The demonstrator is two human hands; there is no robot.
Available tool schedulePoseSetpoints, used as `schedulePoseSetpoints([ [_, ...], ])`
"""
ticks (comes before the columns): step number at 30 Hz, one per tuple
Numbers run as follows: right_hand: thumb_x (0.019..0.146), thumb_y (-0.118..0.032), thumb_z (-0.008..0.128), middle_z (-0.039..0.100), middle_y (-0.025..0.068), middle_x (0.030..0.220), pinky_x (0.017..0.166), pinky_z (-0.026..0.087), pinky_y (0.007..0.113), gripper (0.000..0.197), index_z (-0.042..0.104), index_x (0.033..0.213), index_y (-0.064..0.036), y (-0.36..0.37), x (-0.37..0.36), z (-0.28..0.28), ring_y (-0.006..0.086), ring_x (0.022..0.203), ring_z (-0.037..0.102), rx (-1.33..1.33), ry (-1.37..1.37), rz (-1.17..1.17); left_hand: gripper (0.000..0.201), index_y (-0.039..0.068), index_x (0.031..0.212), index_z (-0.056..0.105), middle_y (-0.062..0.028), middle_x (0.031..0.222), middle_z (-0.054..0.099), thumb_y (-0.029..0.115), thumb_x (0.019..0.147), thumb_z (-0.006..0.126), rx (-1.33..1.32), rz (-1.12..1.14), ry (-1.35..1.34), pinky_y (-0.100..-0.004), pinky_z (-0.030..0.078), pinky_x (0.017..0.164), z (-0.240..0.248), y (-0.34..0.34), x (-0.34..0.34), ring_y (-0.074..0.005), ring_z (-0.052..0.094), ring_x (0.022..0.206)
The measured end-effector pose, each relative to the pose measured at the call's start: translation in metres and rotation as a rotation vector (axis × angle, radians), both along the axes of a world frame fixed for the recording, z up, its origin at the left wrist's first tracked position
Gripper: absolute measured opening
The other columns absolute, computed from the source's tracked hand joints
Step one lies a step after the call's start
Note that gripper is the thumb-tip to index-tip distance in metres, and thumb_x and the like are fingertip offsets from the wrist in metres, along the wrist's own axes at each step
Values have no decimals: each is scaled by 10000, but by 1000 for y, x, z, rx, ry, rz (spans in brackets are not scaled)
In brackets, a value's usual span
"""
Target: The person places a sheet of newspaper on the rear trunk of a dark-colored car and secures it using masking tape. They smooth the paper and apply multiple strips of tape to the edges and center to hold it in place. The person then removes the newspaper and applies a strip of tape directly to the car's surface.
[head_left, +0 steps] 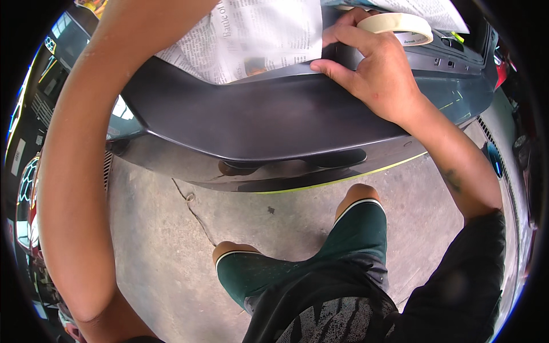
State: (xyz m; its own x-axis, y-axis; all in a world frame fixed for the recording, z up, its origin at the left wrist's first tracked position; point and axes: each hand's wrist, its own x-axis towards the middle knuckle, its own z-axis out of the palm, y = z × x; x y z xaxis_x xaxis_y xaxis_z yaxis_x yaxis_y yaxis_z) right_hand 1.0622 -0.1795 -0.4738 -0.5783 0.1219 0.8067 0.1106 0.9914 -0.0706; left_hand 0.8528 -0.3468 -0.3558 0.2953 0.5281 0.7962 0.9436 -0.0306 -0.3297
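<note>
My right hand (372, 74) reaches over a dark grey car body panel (240, 114). A cream roll of masking tape (396, 24) is at its knuckles, and the hand appears closed on it with the fingers curled. How the fingers go through the roll is partly hidden. The thumb and forefinger are at the right edge of a sheet of newspaper (263, 40), which covers the panel's far part. My left forearm (154, 28) crosses the upper left over the newspaper. The left hand itself lies beyond the picture's top edge.
My knees are near the panel's lower edge, which carries a yellow-green line (343, 180). On the concrete floor (166, 257) lies a thin strip (197, 214). More newspaper (426, 8) is at the upper right. A floor grate (492, 137) runs along the right.
</note>
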Motion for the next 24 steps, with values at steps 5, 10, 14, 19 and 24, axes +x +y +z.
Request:
schedulePoseSetpoints([
  [5, 831, -131, 975, 646, 94, 1140, 933, 533, 395, 324, 783, 1079, -52, 14, -2, -3, 291, 1104, 633, 117, 10, 94, 173, -5, 780, 521, -184, 709, 572, 20, 772, 692, 97, 4, 68, -418, 458, 663, -8, -4, -1, -297, 568, 679],
  [10, 906, -166, 905, 640, 122, 1279, 1000, 504, 443, 373, 711, 1210, -72, 15, -13, 7, 323, 1240, 608, 155, -110, 86, 187, 1, 743, 503, -171, 682, 551, 18, 755, 689, 49, 132, 13, -406, 430, 637, 2, -13, -19, -259, 543, 655],
  [14, 931, -178, 885, 644, 140, 1284, 989, 506, 470, 338, 709, 1195, -60, 16, -16, 8, 351, 1233, 612, 315, -131, -4, 185, 9, 745, 507, -166, 669, 537, 25, 760, 690, 23, 105, -38, -405, 417, 621, -2, -19, -5, -251, 532, 635],
  [19, 937, -182, 887, 655, 147, 1208, 893, 533, 484, 226, 759, 1004, -8, -5, -11, 4, 390, 1104, 632, 210, -125, 7, 184, 16, 752, 511, -151, 652, 515, 32, 765, 694, 58, 131, 11, -399, 412, 610, -7, -21, -5, -234, 514, 613],
  [24, 975, -218, 865, 671, 140, 1167, 805, 530, 448, 246, 741, 998, -7, -24, -5, 6, 358, 1001, 659, 102, -120, 32, 177, 17, 764, 517, -149, 663, 528, 34, 769, 693, 31, 100, -32, -400, 421, 620, -2, -23, -20, -237, 524, 627],
])
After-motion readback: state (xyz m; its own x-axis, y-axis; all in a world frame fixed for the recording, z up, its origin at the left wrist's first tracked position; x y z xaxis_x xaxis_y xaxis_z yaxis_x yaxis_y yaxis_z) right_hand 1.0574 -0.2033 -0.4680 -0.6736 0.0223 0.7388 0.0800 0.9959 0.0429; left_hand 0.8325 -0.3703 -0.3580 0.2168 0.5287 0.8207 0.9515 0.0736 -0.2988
